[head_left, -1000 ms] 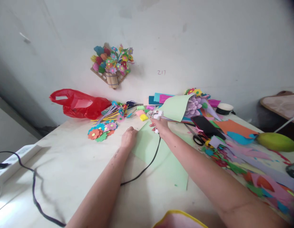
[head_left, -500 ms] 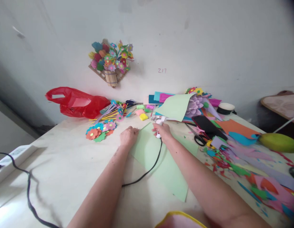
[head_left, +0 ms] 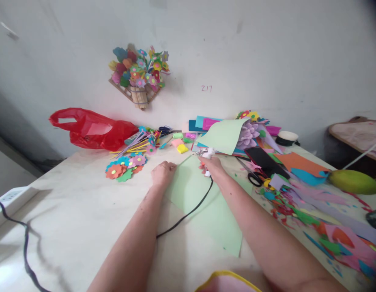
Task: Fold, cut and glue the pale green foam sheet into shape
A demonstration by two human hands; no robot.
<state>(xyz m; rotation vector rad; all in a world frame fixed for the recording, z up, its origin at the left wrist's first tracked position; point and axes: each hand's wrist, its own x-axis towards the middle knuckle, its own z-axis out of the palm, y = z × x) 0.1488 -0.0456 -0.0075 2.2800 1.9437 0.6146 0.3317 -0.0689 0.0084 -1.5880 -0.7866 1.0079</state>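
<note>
A light green craft sheet (head_left: 206, 211) lies on the table in front of me. At its left edge is my left hand (head_left: 164, 174), fingers closed on the sheet's border. My right hand (head_left: 211, 165) grips a white hot glue gun (head_left: 207, 153) above the sheet's far part. The gun's metal nozzle points left, over the sheet's far edge. From its handle a black cord (head_left: 190, 213) curves down across the sheet and passes under my left forearm. My right fingers are partly hidden behind the gun and hand.
Paper flowers (head_left: 122, 167) and a red plastic bag (head_left: 96, 129) lie left. A green-wrapped purple flower (head_left: 227, 136) lies at the back. Scissors (head_left: 254, 178), a phone (head_left: 265, 162), coloured scraps (head_left: 300, 215) and a mango-like fruit (head_left: 355, 181) crowd the right. A power strip (head_left: 14, 205) sits far left.
My right hand with the glue gun has shifted slightly right relative to the sheet. My left hand stays at the sheet's left edge. The view has shifted a little.
</note>
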